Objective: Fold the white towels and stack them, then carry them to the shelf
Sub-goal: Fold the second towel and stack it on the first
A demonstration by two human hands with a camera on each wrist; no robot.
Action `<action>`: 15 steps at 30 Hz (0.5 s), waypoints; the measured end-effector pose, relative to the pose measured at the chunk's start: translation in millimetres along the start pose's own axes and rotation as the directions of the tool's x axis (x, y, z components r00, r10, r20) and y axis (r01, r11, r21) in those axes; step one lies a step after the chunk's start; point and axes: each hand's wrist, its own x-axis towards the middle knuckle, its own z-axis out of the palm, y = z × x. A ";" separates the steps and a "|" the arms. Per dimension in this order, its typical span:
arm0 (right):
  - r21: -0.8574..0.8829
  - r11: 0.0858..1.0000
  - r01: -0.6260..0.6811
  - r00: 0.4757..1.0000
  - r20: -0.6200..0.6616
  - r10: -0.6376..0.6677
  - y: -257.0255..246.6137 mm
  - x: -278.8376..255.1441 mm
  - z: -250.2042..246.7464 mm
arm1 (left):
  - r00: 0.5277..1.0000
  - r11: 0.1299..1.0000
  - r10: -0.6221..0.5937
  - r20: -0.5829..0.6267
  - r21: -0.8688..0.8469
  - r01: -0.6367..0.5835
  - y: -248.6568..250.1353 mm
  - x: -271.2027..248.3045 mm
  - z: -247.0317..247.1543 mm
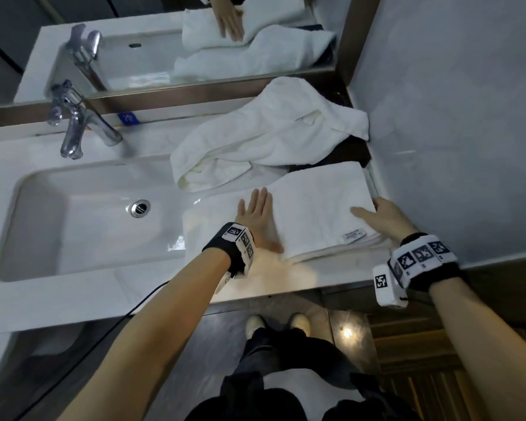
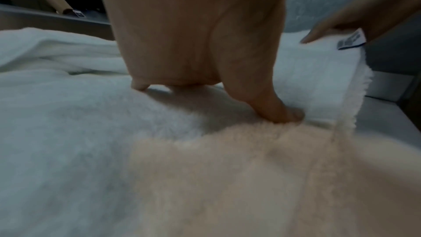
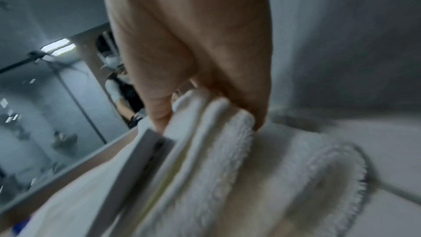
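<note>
A folded white towel [image 1: 316,214] lies on the counter to the right of the sink. My left hand [image 1: 255,217] rests flat on its left part, fingers straight, and the left wrist view shows that hand [image 2: 200,57] pressing into the towel [image 2: 79,123]. At the towel's right edge my right hand [image 1: 377,212] has the thumb on top and the fingers round the side. In the right wrist view the right hand [image 3: 193,60] pinches the towel's stacked layers [image 3: 216,141]. A second white towel [image 1: 271,138] lies crumpled and unfolded behind the first.
The white sink basin [image 1: 43,223] and a chrome faucet [image 1: 73,126] are to the left. A mirror [image 1: 195,56] runs along the back and a grey wall [image 1: 453,117] closes the right side. The counter's front edge [image 1: 255,288] is just below my wrists.
</note>
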 end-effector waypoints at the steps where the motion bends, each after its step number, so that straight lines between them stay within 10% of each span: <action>1: 0.070 0.997 -0.010 0.999 0.046 0.007 -4.3 -0.5 -2.3 | 1.000 1.000 -0.001 0.000 0.003 0.001 0.2 2.9 1.3; 9: 0.385 0.903 0.189 0.881 0.339 -0.329 -67.2 -36.9 -1.6 | 0.988 0.982 0.022 -0.154 -0.184 -0.050 -21.2 -10.4 -8.6; 13: 0.360 0.881 0.307 0.799 0.406 -0.444 -104.9 -53.1 28.0 | 0.892 0.887 -0.310 -0.328 -0.438 0.147 -81.2 -42.0 -11.8; 15: 0.344 0.873 0.346 0.774 0.421 -0.473 -123.0 -58.6 51.4 | 0.841 0.718 -0.504 -0.198 -0.637 0.280 -108.0 -55.1 -7.1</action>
